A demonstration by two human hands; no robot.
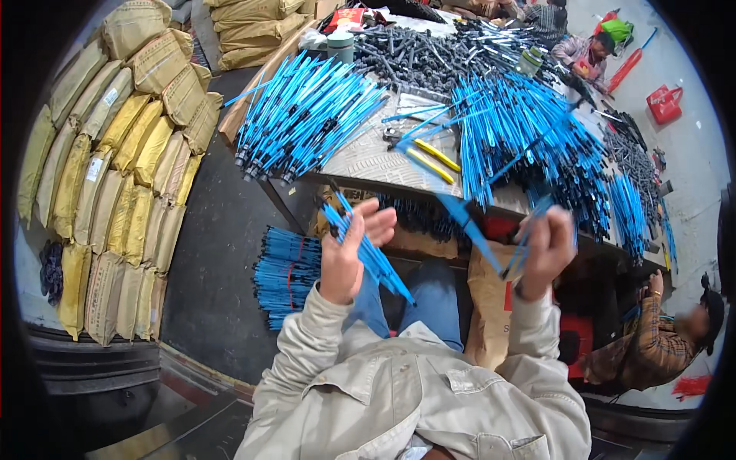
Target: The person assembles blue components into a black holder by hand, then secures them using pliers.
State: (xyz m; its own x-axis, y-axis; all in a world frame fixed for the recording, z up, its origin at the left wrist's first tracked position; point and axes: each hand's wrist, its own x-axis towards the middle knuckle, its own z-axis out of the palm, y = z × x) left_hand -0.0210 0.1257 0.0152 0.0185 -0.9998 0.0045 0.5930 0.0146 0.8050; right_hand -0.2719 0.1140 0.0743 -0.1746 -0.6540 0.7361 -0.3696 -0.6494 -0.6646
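My left hand point(343, 257) holds a small bundle of thin blue rods point(377, 264) with black ends, slanting down over my lap. Its thumb presses them against the palm while the other fingers stretch out. To the right, my right hand point(549, 244) is closed, smeared by motion, on more blue rods point(474, 230) that blur up and left from it. Beyond the hands, a pile of blue rods point(310, 115) lies on the table's left part, and a larger pile of blue rods point(525, 138) on its right. Between them rest pliers with yellow handles point(437, 157).
Black parts point(414, 57) heap at the back of the table point(360, 157). Tied blue bundles point(285, 268) stand below its left side. A paper sack point(484, 307) is by my right leg. Stacked sacks point(126, 161) line the left. One co-worker point(652, 345) sits at right.
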